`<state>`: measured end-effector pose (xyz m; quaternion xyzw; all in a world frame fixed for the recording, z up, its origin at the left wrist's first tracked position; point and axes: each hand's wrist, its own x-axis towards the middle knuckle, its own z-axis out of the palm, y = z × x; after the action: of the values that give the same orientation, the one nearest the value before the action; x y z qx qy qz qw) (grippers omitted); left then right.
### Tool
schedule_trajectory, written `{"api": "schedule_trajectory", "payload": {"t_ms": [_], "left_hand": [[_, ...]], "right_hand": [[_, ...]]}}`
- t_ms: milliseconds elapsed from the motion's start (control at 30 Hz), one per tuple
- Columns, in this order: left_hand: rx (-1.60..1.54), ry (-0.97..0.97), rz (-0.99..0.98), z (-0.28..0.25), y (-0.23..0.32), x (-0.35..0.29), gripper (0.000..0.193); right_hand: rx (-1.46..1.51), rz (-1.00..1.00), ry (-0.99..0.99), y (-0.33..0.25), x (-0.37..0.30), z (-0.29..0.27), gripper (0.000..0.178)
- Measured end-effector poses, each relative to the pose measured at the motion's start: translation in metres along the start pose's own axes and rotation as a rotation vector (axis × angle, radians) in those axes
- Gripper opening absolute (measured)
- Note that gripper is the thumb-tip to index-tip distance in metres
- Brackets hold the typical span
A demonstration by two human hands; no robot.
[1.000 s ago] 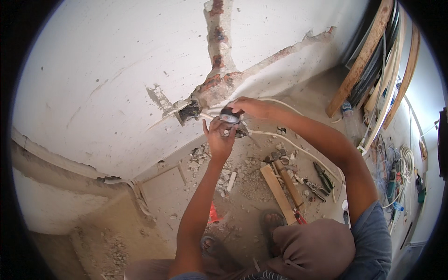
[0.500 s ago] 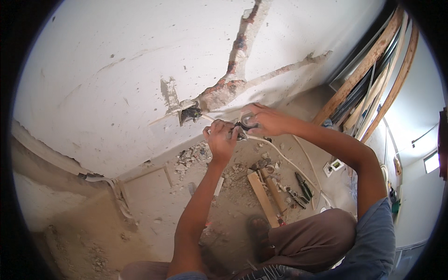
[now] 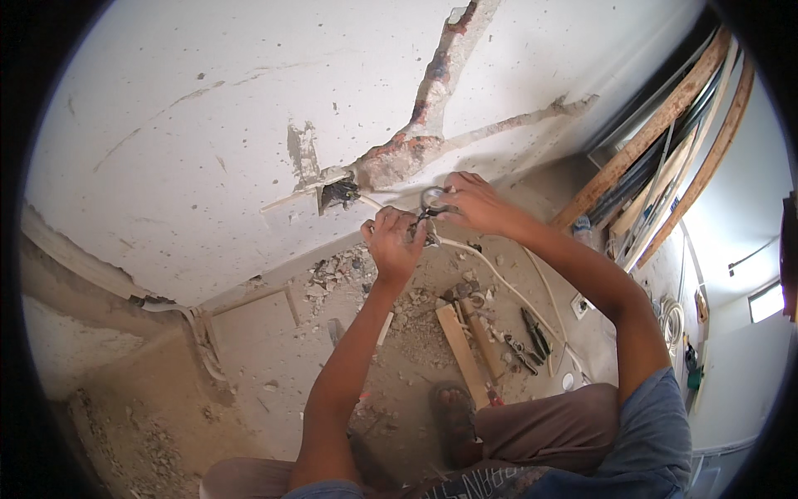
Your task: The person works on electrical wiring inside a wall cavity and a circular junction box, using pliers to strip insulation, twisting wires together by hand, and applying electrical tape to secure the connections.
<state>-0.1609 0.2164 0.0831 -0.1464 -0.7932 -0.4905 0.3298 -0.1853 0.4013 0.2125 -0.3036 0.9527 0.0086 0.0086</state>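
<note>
My right hand [image 3: 474,203] grips a roll of black electrical tape [image 3: 431,198] by its side, and the roll's ring faces outward. A dark strip runs from the roll down to my left hand [image 3: 394,244], which is closed around a white cable. A pale piece, too covered by the fingers to name, shows beside the left fingertips. The white cable [image 3: 484,256] trails from there to the right across the floor. Behind the left hand, another cable length [image 3: 370,202] leads into a wall box opening [image 3: 339,195] with dark wires bunched in it.
Chiselled grooves [image 3: 424,108] run up the white wall. On the floor lie rubble [image 3: 332,279], a wooden strip [image 3: 462,353], a round wooden handle [image 3: 482,337], pliers [image 3: 536,334] and a white socket plate [image 3: 580,304]. Long planks [image 3: 648,141] lean at the right.
My right hand has tilted and risen slightly with the tape roll, so its ring shows more plainly. The left hand stays closed in nearly the same place. The view has shifted a little.
</note>
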Motion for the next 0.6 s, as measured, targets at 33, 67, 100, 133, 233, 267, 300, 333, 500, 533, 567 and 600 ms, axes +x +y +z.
{"api": "schedule_trajectory", "payload": {"t_ms": [33, 67, 100, 133, 233, 267, 300, 333, 500, 533, 567, 600], "left_hand": [[0.008, -0.001, -0.001, 0.0, 0.0, 0.001, 0.021], [0.008, -0.005, 0.001, 0.004, 0.002, 0.002, 0.021], [0.01, -0.009, 0.002, 0.006, 0.003, 0.002, 0.021], [0.025, -0.019, -0.004, 0.006, 0.004, 0.0, 0.021], [0.029, -0.029, -0.003, 0.009, 0.009, -0.001, 0.022], [0.014, -0.018, 0.002, 0.01, 0.008, -0.001, 0.022], [-0.001, -0.006, 0.007, 0.011, 0.007, -0.001, 0.023], [0.026, -0.02, 0.011, 0.011, 0.006, -0.002, 0.024], [0.074, -0.041, -0.002, 0.009, 0.005, -0.004, 0.025], [0.069, -0.04, -0.004, 0.008, 0.006, -0.004, 0.025], [0.062, -0.039, -0.005, 0.008, 0.007, -0.002, 0.024], [0.055, -0.037, -0.006, 0.008, 0.009, -0.001, 0.024]], "right_hand": [[0.088, -0.066, -0.003, -0.001, -0.002, -0.001, 0.04], [0.172, -0.124, -0.006, 0.001, -0.007, -0.004, 0.038], [0.289, -0.137, -0.027, 0.001, -0.007, -0.004, 0.037], [0.407, -0.151, -0.051, 0.0, -0.006, -0.004, 0.037], [0.768, -0.09, -0.11, -0.002, 0.012, 0.006, 0.042], [0.835, -0.106, -0.093, -0.002, 0.019, 0.01, 0.042], [0.901, -0.123, -0.074, 0.0, 0.022, 0.013, 0.042], [0.81, -0.087, -0.07, 0.002, 0.022, 0.014, 0.041], [0.175, 0.022, -0.006, 0.001, 0.013, 0.002, 0.035], [0.149, -0.005, -0.005, 0.003, 0.009, 0.002, 0.035], [0.121, -0.031, -0.003, 0.005, 0.004, 0.001, 0.034], [0.094, -0.057, -0.002, 0.007, -0.001, 0.0, 0.034]]}}
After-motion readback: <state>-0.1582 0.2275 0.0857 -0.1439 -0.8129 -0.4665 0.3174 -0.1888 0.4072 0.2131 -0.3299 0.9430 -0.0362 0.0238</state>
